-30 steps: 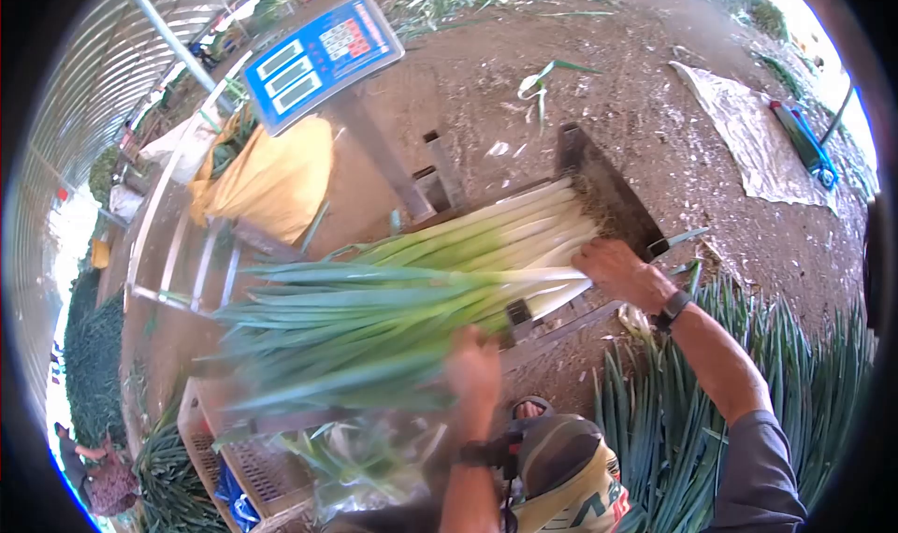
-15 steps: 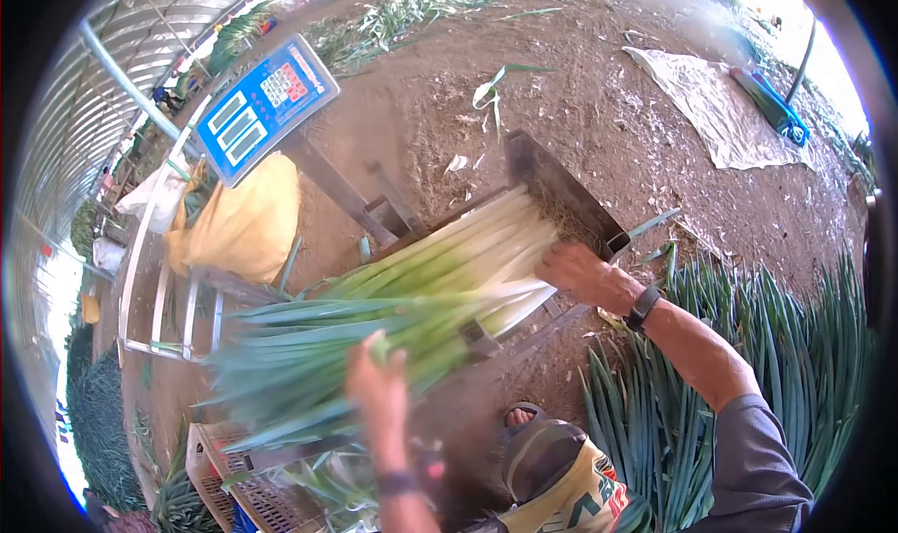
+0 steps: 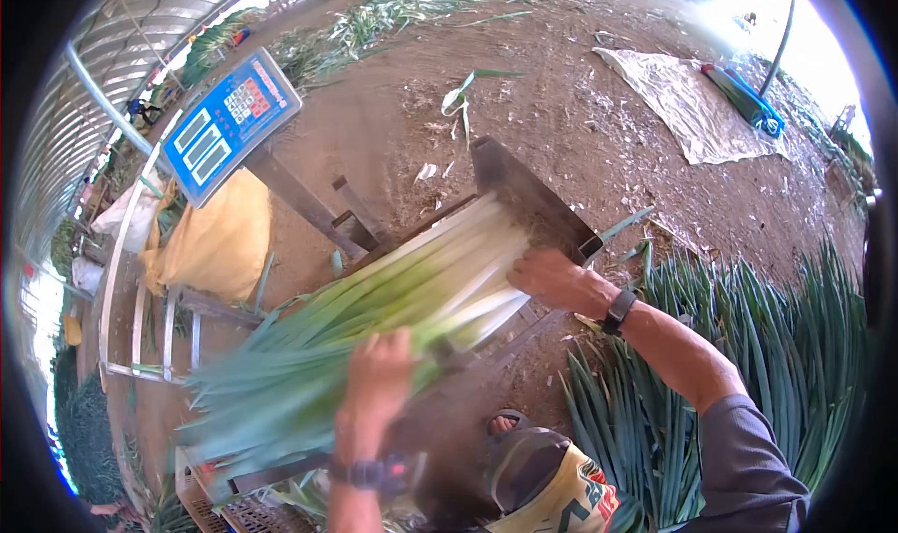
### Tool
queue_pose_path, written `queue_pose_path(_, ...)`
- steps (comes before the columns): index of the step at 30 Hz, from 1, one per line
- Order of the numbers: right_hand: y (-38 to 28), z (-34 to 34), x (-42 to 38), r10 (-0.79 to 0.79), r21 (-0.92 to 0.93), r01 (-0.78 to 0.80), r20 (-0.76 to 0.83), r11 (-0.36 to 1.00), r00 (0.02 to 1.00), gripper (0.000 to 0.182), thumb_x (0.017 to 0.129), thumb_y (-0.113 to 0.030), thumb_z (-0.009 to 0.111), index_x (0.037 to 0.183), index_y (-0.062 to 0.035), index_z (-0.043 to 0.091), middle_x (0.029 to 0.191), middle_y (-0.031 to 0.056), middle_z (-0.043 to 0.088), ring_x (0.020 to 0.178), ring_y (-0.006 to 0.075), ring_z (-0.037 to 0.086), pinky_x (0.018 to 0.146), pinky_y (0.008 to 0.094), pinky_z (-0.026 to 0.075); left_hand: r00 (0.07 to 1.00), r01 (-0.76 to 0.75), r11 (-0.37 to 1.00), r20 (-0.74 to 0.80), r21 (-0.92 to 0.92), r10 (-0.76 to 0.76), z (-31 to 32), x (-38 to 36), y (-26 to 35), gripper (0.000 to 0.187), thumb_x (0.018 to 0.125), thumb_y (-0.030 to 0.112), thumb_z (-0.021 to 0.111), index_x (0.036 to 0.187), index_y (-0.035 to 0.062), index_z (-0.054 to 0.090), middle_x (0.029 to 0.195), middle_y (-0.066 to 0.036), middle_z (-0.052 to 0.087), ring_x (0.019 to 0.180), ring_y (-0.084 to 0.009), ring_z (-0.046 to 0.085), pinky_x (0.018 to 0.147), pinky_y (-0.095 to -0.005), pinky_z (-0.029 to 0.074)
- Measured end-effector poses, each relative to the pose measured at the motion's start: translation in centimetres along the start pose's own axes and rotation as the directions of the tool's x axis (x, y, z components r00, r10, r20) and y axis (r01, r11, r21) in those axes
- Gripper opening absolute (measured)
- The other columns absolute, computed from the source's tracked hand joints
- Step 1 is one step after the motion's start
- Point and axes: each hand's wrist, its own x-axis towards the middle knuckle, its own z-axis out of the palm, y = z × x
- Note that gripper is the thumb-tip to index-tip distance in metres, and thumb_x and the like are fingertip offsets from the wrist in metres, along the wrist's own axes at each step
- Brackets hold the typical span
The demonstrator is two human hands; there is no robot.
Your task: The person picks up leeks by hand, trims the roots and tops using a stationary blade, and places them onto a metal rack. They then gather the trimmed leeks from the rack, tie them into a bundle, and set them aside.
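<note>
A thick bundle of long green onions [image 3: 402, 285] lies in a dark metal cradle [image 3: 533, 192], with white root ends at the upper right and green leaves spreading to the lower left. My right hand [image 3: 554, 280], a dark band on its wrist, is closed on the white stalks near the root end. Over the near side of the green leaves is my left hand [image 3: 382, 369], blurred, its fingers curled. What those fingers hold, if anything, is hidden. The leaf tips are smeared by motion.
A blue scale display [image 3: 229, 126] stands on a post at the upper left, beside a yellow sack [image 3: 215, 243]. More green onions [image 3: 720, 374] lie in a pile on the right. A plastic crate [image 3: 201, 500] sits at the lower left, and a pale sheet [image 3: 669, 103] lies on the dirt floor.
The whole view has shifted, so the scene sits further left. My left hand has turned, its curled fingers now pointing up. My right hand stays at the white stalks.
</note>
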Motion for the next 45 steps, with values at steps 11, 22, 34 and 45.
queue_pose_path(11,-0.2,-1.7,1.8,0.231,-0.017,-0.231,0.104,0.973,0.967,0.012,0.083,-0.007,0.063,0.095,-0.0061,0.065,0.089,0.0117,0.064,0.099,0.0321,0.061,0.086,0.0455,0.051,0.973,0.088,0.996,-0.216,0.013,-0.083,5.6,-1.7,-0.6,0.021,0.082,0.006,0.068,0.102,0.0034,0.061,0.102,-0.016,0.060,0.103,-0.0384,0.056,0.085,-0.0507,0.045)
queue_pose_path(22,-2.2,1.6,4.1,0.172,0.078,-0.159,-0.202,0.984,0.964,0.027,0.088,-0.016,0.067,0.110,-0.0024,0.065,0.108,0.0122,0.066,0.106,0.0303,0.060,0.096,0.0511,0.049,0.935,0.170,0.985,-0.316,-0.009,-0.164,10.3,-2.0,-0.9,0.017,0.083,0.005,0.061,0.099,0.0062,0.066,0.106,-0.012,0.057,0.106,-0.0362,0.052,0.088,-0.0518,0.043)
queue_pose_path(34,-6.1,3.8,3.2,0.227,0.283,-0.176,-0.159,0.943,0.961,0.029,0.099,-0.031,0.058,0.119,-0.0110,0.066,0.114,0.0079,0.067,0.111,0.0306,0.059,0.103,0.0470,0.041,0.850,0.367,0.930,-0.405,0.000,-0.336,5.9,-2.3,-3.2,0.023,0.099,0.019,0.061,0.118,0.0092,0.068,0.126,-0.006,0.064,0.115,-0.0291,0.058,0.106,-0.0548,0.037)
queue_pose_path(45,-6.7,3.1,3.9,0.239,0.179,-0.231,-0.024,0.956,0.971,0.036,0.103,-0.035,0.054,0.128,-0.0108,0.064,0.130,0.0094,0.063,0.128,0.0318,0.053,0.110,0.0485,0.037,0.868,0.336,0.938,-0.362,-0.079,-0.341,6.8,-5.1,-5.4,0.025,0.091,0.006,0.056,0.114,0.0026,0.064,0.113,-0.019,0.064,0.108,-0.0403,0.058,0.094,-0.0504,0.047)
